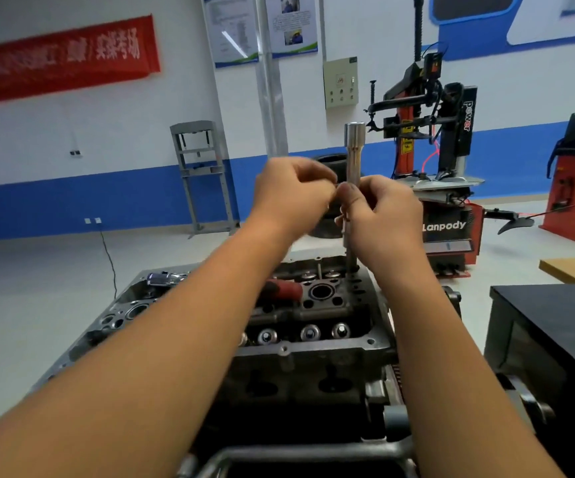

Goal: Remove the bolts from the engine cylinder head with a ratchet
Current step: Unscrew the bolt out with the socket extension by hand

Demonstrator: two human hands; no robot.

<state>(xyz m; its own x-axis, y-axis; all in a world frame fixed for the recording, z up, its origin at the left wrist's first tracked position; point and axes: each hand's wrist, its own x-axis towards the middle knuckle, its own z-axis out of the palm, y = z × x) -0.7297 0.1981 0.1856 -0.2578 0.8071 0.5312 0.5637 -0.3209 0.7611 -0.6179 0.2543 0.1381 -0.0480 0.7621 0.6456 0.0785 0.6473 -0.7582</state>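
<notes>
- Workshop floor and a white-and-blue wall lie behind, with a tyre changer [431,174] at the right and a grey press frame [203,177] at the left; the cylinder head [313,315] sits on a stand just below the forearms.
- A long socket extension [354,150] stands upright, its axis vertical, its lower end down in a bolt well at the far right corner of the head, its wide top clear above both hands.
- Right hand [382,215] curls its fingers round the shaft at mid-height.
- Left hand [293,194] is blurred; its fingertips pinch beside the shaft from the left, though whether they touch it I cannot tell.
- Red-handled ratchet [284,289] lies across the head, under the left forearm, nearer that hand.
- Likely next: lift straight up along the shaft.
</notes>
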